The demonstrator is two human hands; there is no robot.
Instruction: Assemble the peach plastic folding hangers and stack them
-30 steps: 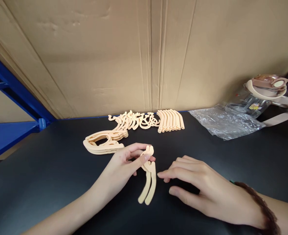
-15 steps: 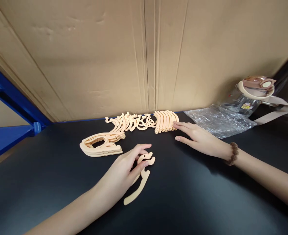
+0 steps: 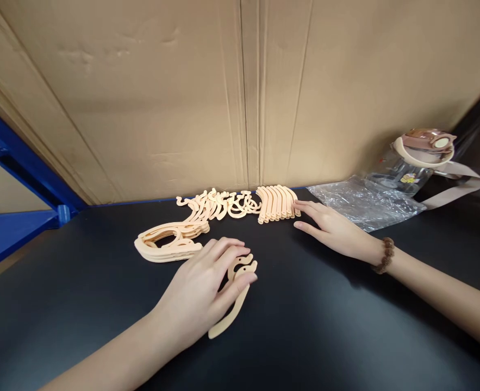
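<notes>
My left hand (image 3: 207, 285) curls over cream plastic folding-hanger pieces (image 3: 240, 304) low over the black table, thumb on the near side and fingers on the far side. A curved arm sticks out below the palm and two hooked ends show past the fingers; the middle is hidden. My right hand (image 3: 337, 231) lies with fingers stretched out, fingertips at the right end of a neat row of curved hanger arms (image 3: 276, 203). It holds nothing. Left of that row lies a loose heap of hook-shaped pieces (image 3: 213, 205), with a stack of folded hangers (image 3: 166, 252) in front.
A crinkled clear plastic bag (image 3: 366, 201) lies at the back right. On it stands a clear bottle (image 3: 415, 163) with a brown lid and a strap. Cardboard (image 3: 162, 98) walls the back, and a blue metal frame (image 3: 23, 174) stands at the left.
My left hand has turned palm-down and closed further over the hanger pieces, covering more of them. The right hand has barely moved and stays by the row of arms.
</notes>
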